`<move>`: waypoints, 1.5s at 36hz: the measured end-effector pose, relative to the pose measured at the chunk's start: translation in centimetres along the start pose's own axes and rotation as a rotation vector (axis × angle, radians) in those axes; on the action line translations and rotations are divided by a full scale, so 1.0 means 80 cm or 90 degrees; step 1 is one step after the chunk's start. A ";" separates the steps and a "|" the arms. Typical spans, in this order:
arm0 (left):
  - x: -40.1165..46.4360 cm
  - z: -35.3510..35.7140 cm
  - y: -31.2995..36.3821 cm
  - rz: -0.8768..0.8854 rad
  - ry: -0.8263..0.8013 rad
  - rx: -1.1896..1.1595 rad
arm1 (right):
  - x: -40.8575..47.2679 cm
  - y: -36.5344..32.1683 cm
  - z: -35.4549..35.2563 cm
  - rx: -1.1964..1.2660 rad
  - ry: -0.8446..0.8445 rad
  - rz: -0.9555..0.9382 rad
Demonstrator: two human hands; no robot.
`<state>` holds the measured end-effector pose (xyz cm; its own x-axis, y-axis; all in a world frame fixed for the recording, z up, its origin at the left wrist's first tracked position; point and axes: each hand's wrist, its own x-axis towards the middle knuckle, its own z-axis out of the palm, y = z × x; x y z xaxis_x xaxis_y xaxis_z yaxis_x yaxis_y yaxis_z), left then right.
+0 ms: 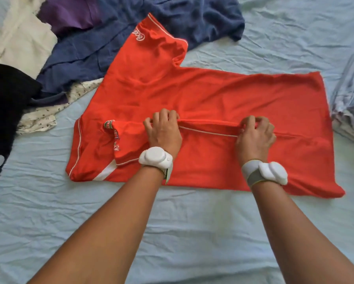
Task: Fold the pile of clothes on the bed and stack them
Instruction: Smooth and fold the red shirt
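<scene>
Grip: both hands pinching the folded-over edge of the red shirt [213,95], left hand [163,130] near the sleeve, right hand [256,136] further along the white-piped seam, fingers curled tight on cloth.
Unfolded pile: far left, black garment [5,99], cream piece [18,42], purple cloth [69,15], blue garment [102,44], all loose and waiting.
Red shirt: spread flat mid-bed on the pale sheet [172,232], near side turned in, far sleeve lying out.
Stack: grey folded clothes [350,99] at right edge, well apart.
Progress: early to middle; most of the pile looks untouched.
</scene>
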<state>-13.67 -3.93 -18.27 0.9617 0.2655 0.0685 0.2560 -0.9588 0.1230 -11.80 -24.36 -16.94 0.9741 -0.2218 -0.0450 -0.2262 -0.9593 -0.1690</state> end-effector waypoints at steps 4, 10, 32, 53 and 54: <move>-0.029 0.002 0.037 0.099 -0.061 -0.059 | -0.015 0.011 0.006 0.109 0.024 -0.099; -0.037 0.031 0.094 0.231 -0.095 -0.117 | -0.028 0.054 0.025 0.061 -0.102 -0.279; 0.197 0.047 0.185 0.224 -0.141 0.042 | 0.270 0.139 -0.018 -0.147 -0.092 -0.276; -0.019 -0.015 0.094 0.181 -0.048 -0.234 | -0.022 0.056 -0.043 0.194 -0.149 -0.174; -0.007 -0.013 0.096 0.165 -0.047 -0.248 | -0.019 0.038 -0.039 0.255 -0.171 -0.177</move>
<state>-12.37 -11.37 -16.31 0.9970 0.0012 0.0778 -0.0359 -0.8794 0.4747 -13.97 -27.50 -14.33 0.9737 0.1321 -0.1855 0.0032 -0.8224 -0.5688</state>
